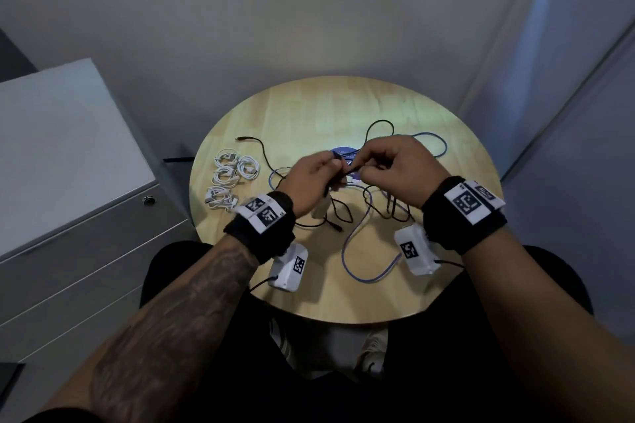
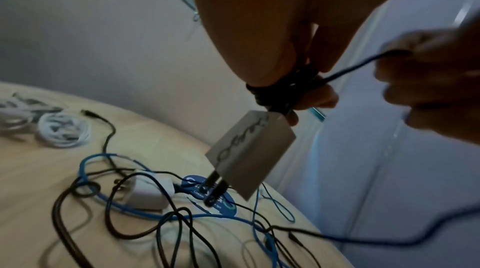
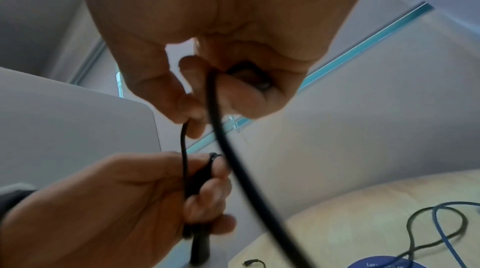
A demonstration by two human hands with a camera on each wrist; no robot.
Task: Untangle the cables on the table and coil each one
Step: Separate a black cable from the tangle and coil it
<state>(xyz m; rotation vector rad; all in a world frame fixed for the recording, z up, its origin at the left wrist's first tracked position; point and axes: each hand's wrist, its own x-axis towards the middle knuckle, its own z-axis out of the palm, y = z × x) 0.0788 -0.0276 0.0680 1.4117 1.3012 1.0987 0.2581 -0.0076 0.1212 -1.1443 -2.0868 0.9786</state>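
Above the middle of the round wooden table (image 1: 429, 285), my left hand (image 1: 335, 171) grips a small coil of black cable (image 2: 283, 86); a grey tag (image 2: 249, 153) hangs below it. My right hand (image 1: 369, 166) pinches the free strand of the same black cable (image 3: 215, 108), close to the right of the left hand (image 3: 155, 200). Under both hands lies a tangle of black cables (image 1: 388, 206) and a blue cable (image 1: 357, 251), with a white charger (image 2: 145, 194) among them. Several coiled white cables (image 1: 230, 178) lie at the table's left.
A grey filing cabinet (image 1: 68, 165) stands close to the table's left side. A round blue sticker (image 2: 223, 204) is on the tabletop under the tangle. One black cable end (image 1: 242, 139) reaches toward the far left. Walls close in behind and to the right.
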